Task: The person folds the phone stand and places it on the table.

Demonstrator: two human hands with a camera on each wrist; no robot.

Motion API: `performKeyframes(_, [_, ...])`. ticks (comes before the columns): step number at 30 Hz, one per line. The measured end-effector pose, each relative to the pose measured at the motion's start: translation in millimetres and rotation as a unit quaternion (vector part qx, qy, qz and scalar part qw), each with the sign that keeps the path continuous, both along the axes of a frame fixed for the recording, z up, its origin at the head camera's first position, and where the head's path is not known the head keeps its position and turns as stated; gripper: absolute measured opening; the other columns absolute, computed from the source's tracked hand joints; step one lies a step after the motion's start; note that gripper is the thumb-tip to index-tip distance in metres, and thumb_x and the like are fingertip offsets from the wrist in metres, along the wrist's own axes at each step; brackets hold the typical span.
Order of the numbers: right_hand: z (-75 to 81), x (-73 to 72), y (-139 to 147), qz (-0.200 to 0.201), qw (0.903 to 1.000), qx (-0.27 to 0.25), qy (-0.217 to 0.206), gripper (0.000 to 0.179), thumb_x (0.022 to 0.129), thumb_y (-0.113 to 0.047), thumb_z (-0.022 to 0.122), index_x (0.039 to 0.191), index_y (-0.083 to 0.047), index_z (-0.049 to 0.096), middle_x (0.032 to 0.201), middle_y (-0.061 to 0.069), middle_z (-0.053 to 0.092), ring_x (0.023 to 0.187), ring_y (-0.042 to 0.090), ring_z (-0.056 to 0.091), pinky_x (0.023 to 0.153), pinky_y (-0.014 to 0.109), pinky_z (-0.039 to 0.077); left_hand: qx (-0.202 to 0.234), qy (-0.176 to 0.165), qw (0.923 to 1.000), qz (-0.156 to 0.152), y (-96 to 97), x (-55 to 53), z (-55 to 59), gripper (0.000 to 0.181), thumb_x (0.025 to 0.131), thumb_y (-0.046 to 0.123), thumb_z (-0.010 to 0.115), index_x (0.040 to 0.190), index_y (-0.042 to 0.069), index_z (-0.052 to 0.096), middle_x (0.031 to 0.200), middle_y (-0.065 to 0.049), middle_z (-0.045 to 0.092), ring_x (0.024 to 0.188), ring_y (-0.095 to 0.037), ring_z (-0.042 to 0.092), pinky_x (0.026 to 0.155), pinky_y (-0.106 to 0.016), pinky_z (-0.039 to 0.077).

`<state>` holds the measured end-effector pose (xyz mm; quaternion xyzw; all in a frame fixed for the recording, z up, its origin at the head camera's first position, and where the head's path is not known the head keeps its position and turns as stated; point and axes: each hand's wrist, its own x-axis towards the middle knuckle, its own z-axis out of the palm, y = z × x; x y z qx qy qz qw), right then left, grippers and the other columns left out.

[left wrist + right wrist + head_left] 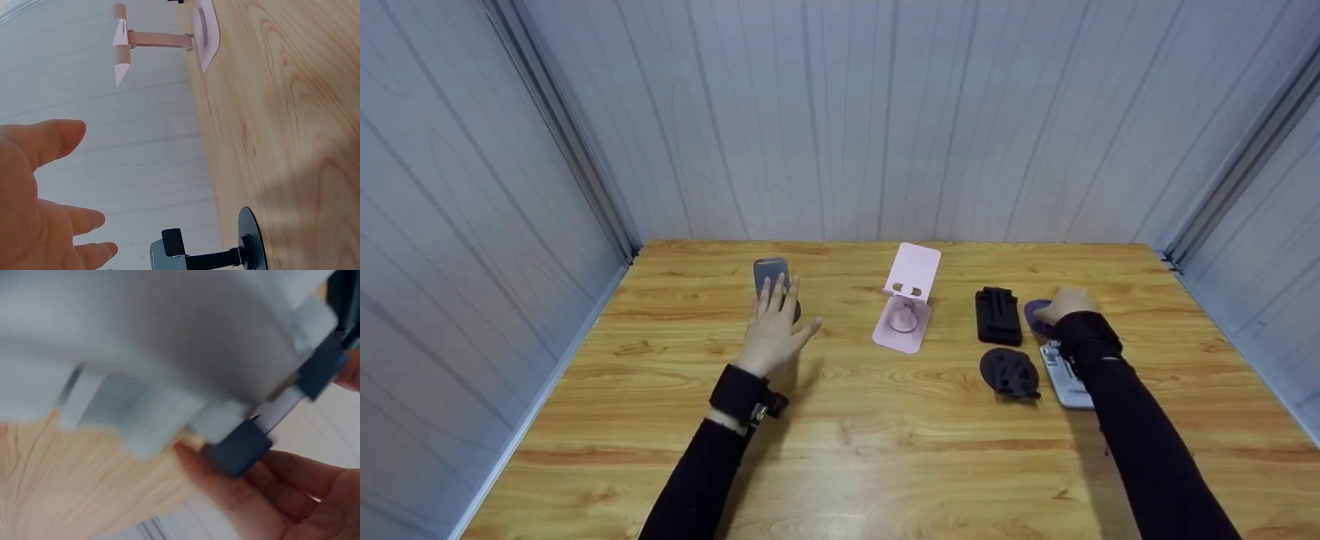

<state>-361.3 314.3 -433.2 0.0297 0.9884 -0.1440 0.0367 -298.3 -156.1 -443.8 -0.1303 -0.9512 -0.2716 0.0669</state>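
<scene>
My left hand (772, 337) is spread, its fingers straight, over a dark grey phone stand (769, 268). The left wrist view shows that stand's round base (253, 239) beyond the fingertips, with a gap between. At the right my right hand (1069, 304) has curled fingers at a purple phone stand (1037, 315) and appears to grip it; the hand covers most of it. A pale grey folded phone stand (1065, 379) lies under the right wrist. It fills much of the right wrist view, blurred, with dark blue pads (239, 447), hiding part of the right hand (304, 500).
A pink phone stand (904, 315) stands unfolded near the middle of the wooden table (847, 442). A black folded stand (997, 316) and a black round-based stand (1009, 373) lie left of the right hand. Pale panel walls (847, 120) rise at the back and sides.
</scene>
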Motion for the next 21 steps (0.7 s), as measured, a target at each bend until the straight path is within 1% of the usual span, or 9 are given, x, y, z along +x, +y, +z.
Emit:
performKeyframes(2, [-0.7,-0.9,0,0.002,1.0000,-0.005,0.003,0.040,0.098,-0.023,0.069,0.071,0.002,0.054,0.078,0.027,0.065,0.075,0.041,0.064,0.078,0.053,0.059,-0.001,0.001,1.0000,0.002,-0.2,0.1,0.1,0.083,0.108,0.038,0.061,0.167,-0.004,0.020,0.170,-0.037,0.016,0.160,-0.052,0.004,0.130,-0.066,0.007])
performKeyframes(4, [-0.6,-1.8,0,0.005,0.9999,-0.013,-0.002,0.044,0.098,-0.022,0.068,0.064,-0.008,0.045,0.064,0.013,0.055,0.064,0.030,0.055,0.070,0.046,0.054,-0.004,0.000,1.0000,0.003,-0.3,0.3,0.1,0.083,0.108,0.038,0.061,0.167,-0.004,0.020,0.169,-0.037,0.017,0.160,-0.052,0.005,0.130,-0.066,0.007])
performKeyframes(7, [0.6,-2.6,1,0.011,0.9997,-0.017,-0.010,0.046,0.098,-0.021,0.067,0.061,-0.011,0.042,0.060,0.002,0.045,0.059,0.021,0.046,0.066,0.040,0.049,-0.010,-0.001,0.9999,0.006,-0.2,-0.3,-0.4,0.082,0.108,0.036,0.061,0.167,-0.004,0.019,0.169,-0.037,0.017,0.160,-0.052,0.005,0.130,-0.066,0.007])
performKeyframes(9, [1.7,-2.9,1,0.010,0.9997,-0.015,-0.018,0.043,0.098,-0.020,0.066,0.062,-0.009,0.044,0.061,0.003,0.046,0.060,0.022,0.046,0.067,0.040,0.048,-0.012,-0.002,0.9999,0.006,-0.2,-0.5,-0.5,0.082,0.108,0.035,0.061,0.167,-0.004,0.019,0.169,-0.037,0.017,0.160,-0.052,0.005,0.130,-0.066,0.007])
performKeyframes(13, [5.0,-1.5,0,0.013,0.9998,-0.001,-0.016,0.036,0.097,-0.019,0.068,0.071,0.001,0.054,0.074,0.018,0.059,0.070,0.029,0.056,0.073,0.046,0.056,-0.008,-0.004,1.0000,0.004,-0.6,-1.3,-0.4,0.082,0.108,0.035,0.061,0.167,-0.004,0.019,0.170,-0.036,0.015,0.160,-0.052,0.004,0.130,-0.066,0.006])
performKeyframes(16, [5.9,-1.6,3,0.025,0.9995,-0.003,-0.018,0.041,0.097,-0.018,0.068,0.065,-0.003,0.048,0.067,0.013,0.054,0.064,0.025,0.052,0.067,0.040,0.052,-0.006,-0.005,1.0000,0.004,-1.3,-1.8,-0.5,0.083,0.108,0.036,0.062,0.167,-0.003,0.019,0.170,-0.036,0.015,0.160,-0.051,0.004,0.131,-0.065,0.006])
performKeyframes(18, [5.9,-3.0,5,0.039,0.9991,-0.005,-0.017,0.046,0.098,-0.019,0.066,0.061,-0.008,0.040,0.061,0.005,0.044,0.060,0.022,0.044,0.064,0.037,0.047,-0.006,-0.007,0.9999,0.004,-1.8,-1.9,-0.4,0.084,0.108,0.037,0.061,0.167,-0.003,0.018,0.170,-0.035,0.014,0.160,-0.051,0.003,0.131,-0.065,0.006])
performKeyframes(20, [6.8,-4.8,9,0.048,0.9988,-0.005,-0.014,0.046,0.099,-0.019,0.063,0.060,-0.005,0.041,0.060,0.011,0.047,0.060,0.029,0.050,0.066,0.041,0.051,-0.007,-0.008,0.9999,0.004,-2.1,-1.7,0.0,0.084,0.108,0.037,0.061,0.168,-0.003,0.017,0.170,-0.036,0.014,0.161,-0.051,0.003,0.131,-0.064,0.005])
performKeyframes(21, [7.3,-6.1,11,0.054,0.9985,0.005,-0.010,0.047,0.099,-0.021,0.061,0.062,0.004,0.046,0.063,0.019,0.054,0.064,0.036,0.057,0.071,0.045,0.055,-0.008,-0.008,0.9999,0.004,-2.2,-1.5,0.3,0.085,0.108,0.038,0.061,0.168,-0.003,0.017,0.171,-0.036,0.014,0.161,-0.051,0.003,0.131,-0.064,0.005])
